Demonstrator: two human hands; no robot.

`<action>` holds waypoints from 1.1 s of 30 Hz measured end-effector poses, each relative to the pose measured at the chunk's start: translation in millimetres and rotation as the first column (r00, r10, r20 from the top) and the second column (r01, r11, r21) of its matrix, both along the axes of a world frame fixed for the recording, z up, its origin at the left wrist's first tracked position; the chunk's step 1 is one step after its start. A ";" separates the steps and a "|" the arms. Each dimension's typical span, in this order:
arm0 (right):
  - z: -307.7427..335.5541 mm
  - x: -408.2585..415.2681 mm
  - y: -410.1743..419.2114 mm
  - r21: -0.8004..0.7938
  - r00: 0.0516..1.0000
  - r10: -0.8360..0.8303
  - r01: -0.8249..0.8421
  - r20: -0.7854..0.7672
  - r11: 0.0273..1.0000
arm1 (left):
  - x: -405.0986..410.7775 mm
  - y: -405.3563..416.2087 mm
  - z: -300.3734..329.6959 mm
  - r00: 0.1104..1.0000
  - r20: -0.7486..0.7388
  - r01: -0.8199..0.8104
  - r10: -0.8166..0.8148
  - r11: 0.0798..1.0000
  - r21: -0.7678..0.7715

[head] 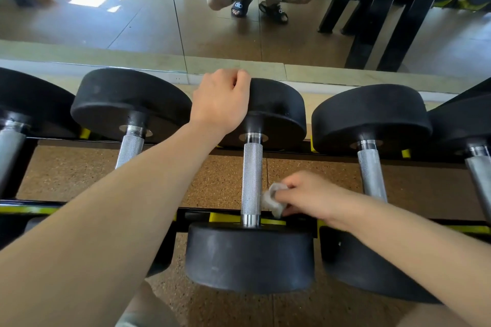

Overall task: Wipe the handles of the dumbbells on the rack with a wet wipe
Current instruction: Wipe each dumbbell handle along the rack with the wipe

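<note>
Dumbbells (251,188) rest on black-yellow rack (228,218) over speckled brown floor (69,172), facing mirror (132,21).

This is a gym's weights area. Black rubber-headed dumbbells with knurled steel handles (252,180) lie in a row on a black and yellow steel rack (223,218). Beyond them a wall mirror (132,21) reflects the rack, above speckled brown rubber flooring (74,172).

R hand (305,194) pinches wipe (273,199) vs handle (252,180), L hand (221,101) grips weight

Left forearm (148,180) hides a dumbbell handle (129,150); outermost dumbbells cut off
</note>
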State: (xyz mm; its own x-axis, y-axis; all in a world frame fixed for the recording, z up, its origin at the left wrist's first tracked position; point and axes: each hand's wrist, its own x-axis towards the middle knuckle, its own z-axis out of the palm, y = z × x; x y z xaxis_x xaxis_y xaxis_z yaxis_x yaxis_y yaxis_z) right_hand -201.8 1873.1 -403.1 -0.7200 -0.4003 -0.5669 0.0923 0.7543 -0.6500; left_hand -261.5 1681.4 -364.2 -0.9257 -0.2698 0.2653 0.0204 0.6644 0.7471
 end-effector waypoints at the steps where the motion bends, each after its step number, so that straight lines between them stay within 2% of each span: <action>1: -5.6 5.3 -5.9 0.056 0.999 0.039 -0.040 0.022 0.998 | 0.2 -0.1 -0.6 1.000 -0.001 0.002 -0.002 1.000 0.003; 4: -6.0 13.4 -14.7 0.158 0.988 0.149 -0.151 0.030 0.976 | -0.7 -0.2 -1.5 1.000 -0.004 0.006 -0.006 1.000 0.009; 7: 14.5 12.6 -4.4 0.035 0.987 0.123 -0.128 0.101 0.991 | -0.8 0.3 -0.9 1.000 -0.002 0.006 -0.006 1.000 0.016; 10: 38.0 8.2 -6.0 -0.312 0.964 0.021 0.065 0.263 0.948 | -0.6 0.2 0.1 1.000 0.000 0.001 -0.001 1.000 0.007; 11: 44.7 2.9 -9.7 -0.368 0.972 -0.048 0.132 0.229 0.920 | -0.2 0.2 0.7 1.000 0.000 -0.003 0.003 1.000 0.005; 13: 49.3 -11.1 -17.3 -0.363 0.963 -0.262 0.266 0.059 0.893 | 0.3 0.7 1.4 1.000 -0.002 -0.010 0.010 1.000 0.005; 15: 36.7 -26.7 -27.8 -0.307 0.869 -0.495 0.466 -0.019 0.830 | 0.5 0.8 1.8 1.000 0.000 -0.012 0.012 1.000 0.007; 16: 26.2 -31.8 -34.0 -0.259 0.813 -0.582 0.564 0.005 0.784 | 0.5 0.6 1.7 1.000 0.000 -0.011 0.011 1.000 0.010; 18: 5.8 -34.6 -45.4 -0.168 0.688 -0.706 0.725 0.164 0.668 | 0.4 0.5 1.2 1.000 -0.003 -0.006 0.007 1.000 0.014; 20: -7.7 -32.9 -55.2 -0.182 0.589 -0.726 0.805 0.354 0.564 | 0.8 0.5 1.2 1.000 -0.006 -0.006 0.006 1.000 0.008; 22: -11.2 -29.1 -59.8 -0.226 0.558 -0.706 0.827 0.435 0.514 | 0.0 0.3 0.6 1.000 -0.009 -0.005 0.005 1.000 0.003; 24: -4.3 -18.9 -58.6 -0.262 0.596 -0.703 0.803 0.389 0.535 | -1.1 0.0 -0.5 1.000 -0.003 -0.005 0.005 1.000 0.006; 25: 1.0 -11.7 -53.7 -0.277 0.648 -0.688 0.761 0.326 0.586 | -1.5 -0.3 -1.1 1.000 -0.002 -0.006 0.006 1.000 0.005; 27: 13.6 2.4 -40.1 -0.273 0.808 -0.570 0.588 0.151 0.762 | -1.8 -0.4 -1.5 1.000 -0.006 -0.005 0.005 1.000 0.003; 28: 20.6 7.5 -34.8 -0.286 0.855 -0.508 0.516 0.109 0.807 | -1.6 -0.1 -0.9 1.000 -0.008 -0.004 0.004 1.000 0.000; 29: 24.7 8.2 -32.5 -0.319 0.862 -0.496 0.502 0.108 0.804 | -1.3 -0.1 -0.5 1.000 -0.007 -0.007 0.007 1.000 -0.002; 30: 25.6 4.9 -31.5 -0.365 0.834 -0.538 0.543 0.125 0.756 | -0.8 0.5 -0.2 1.000 -0.005 -0.008 0.008 1.000 -0.004; 33: 12.7 -22.2 -39.1 -0.396 0.570 -0.744 0.809 0.348 0.434 | 0.1 1.5 1.3 1.000 -0.002 -0.013 0.013 1.000 -0.002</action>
State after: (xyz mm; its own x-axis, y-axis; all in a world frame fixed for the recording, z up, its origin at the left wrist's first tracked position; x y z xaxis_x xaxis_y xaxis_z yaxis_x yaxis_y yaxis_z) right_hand -224.1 1834.0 -390.4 -0.8159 0.0744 -0.5734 0.5692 -0.0710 -0.8191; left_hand -261.4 1683.0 -362.9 -0.9215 -0.2810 0.2680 0.0137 0.6663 0.7456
